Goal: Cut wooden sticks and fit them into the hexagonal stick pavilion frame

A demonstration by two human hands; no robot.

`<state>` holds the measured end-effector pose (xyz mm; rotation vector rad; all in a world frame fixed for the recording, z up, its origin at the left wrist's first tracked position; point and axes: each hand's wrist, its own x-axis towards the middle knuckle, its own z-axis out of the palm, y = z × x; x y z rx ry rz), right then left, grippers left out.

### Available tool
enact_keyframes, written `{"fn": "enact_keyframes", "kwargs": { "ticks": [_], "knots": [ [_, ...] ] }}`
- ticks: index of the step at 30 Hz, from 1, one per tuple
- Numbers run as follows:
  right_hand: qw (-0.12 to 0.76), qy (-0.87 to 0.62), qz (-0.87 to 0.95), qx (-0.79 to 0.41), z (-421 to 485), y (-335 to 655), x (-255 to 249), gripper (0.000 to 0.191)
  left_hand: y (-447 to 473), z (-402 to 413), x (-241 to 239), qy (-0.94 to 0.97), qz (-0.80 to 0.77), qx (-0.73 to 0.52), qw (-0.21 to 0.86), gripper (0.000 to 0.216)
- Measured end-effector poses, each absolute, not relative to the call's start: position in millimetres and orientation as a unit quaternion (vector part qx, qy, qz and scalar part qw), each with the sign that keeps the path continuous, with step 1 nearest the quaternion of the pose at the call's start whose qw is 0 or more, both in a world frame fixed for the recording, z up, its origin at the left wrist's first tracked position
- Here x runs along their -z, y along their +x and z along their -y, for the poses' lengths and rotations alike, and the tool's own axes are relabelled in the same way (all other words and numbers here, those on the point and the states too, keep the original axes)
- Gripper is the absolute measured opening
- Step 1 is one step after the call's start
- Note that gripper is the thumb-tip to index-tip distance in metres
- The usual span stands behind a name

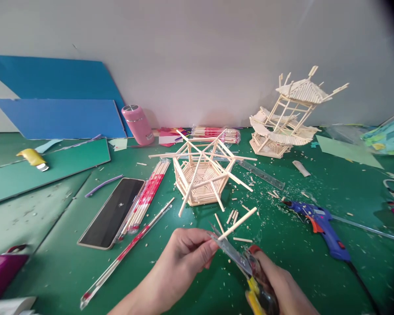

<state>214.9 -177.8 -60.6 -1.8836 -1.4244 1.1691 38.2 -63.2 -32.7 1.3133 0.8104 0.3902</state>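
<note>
Over the green table [59, 245], pinches a wooden stick [238, 224] in the left hand [187, 258], grips scissors [249, 267] in the right hand [280, 278], with blades [230, 252] at the stick, just beyond the left hand.

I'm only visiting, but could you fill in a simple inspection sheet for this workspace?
Surface: green tabletop, strewn with pale crumbs and scraps.
Job's things: open hexagonal frame of pale wooden sticks stands mid-table; tiered tower of pale wooden sticks stands farther back, to the right.
Clutter: dark rectangular phone, yellow plastic cutter, short pale stick pieces.
Left grip: pinches a thin pale wooden stick, its lower end at the blades of metal scissors with yellow-and-black handles.
Right grip: holds those scissors.
Cables: black cord from the blue glue gun with orange trigger.
Surroundings: pale grey wall; flat blue boards at left.
Other people: nothing seen.
</note>
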Motion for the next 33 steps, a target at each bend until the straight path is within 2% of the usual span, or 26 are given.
{"fn": "enact_keyframes", "kwargs": {
  "ticks": [6,8,10,12,14,18,20,24,26,28,31,33],
  "knots": [
    [0.264,-0.695,0.507,-0.436,177,212,67,0.05,44,74,31,0.706,-0.399,-0.269,0.52,0.031],
    [0.261,-0.692,0.505,-0.445,177,212,65,0.052,42,73,29,0.687,-0.381,-0.254,0.564,0.03],
    [0.244,-0.694,0.501,-0.456,177,213,63,0.045,39,69,27,0.638,-0.352,-0.202,0.655,0.03],
    [0.224,-0.704,0.496,-0.456,178,213,62,0.041,37,65,26,0.613,-0.338,-0.161,0.696,0.032],
    [0.211,-0.711,0.499,-0.449,178,214,62,0.043,38,65,26,0.626,-0.358,-0.158,0.675,0.034],
    [0.231,-0.711,0.509,-0.428,179,212,69,0.05,43,72,29,0.703,-0.401,-0.246,0.533,0.031],
    [0.249,-0.713,0.503,-0.42,180,211,74,0.05,44,72,28,0.709,-0.394,-0.263,0.522,0.03],
    [0.252,-0.713,0.497,-0.426,183,211,81,0.044,39,63,23,0.629,-0.333,-0.167,0.683,0.032],
    [0.251,-0.708,0.502,-0.428,184,212,81,0.041,39,60,22,0.593,-0.326,-0.14,0.723,0.033],
    [0.249,-0.707,0.508,-0.424,184,213,79,0.043,41,63,24,0.605,-0.354,-0.161,0.694,0.033],
    [0.248,-0.711,0.513,-0.412,183,214,74,0.049,46,70,28,0.674,-0.396,-0.241,0.575,0.033],
    [0.262,-0.707,0.514,-0.41,182,213,72,0.053,47,72,29,0.681,-0.395,-0.26,0.56,0.032]
  ]
}}
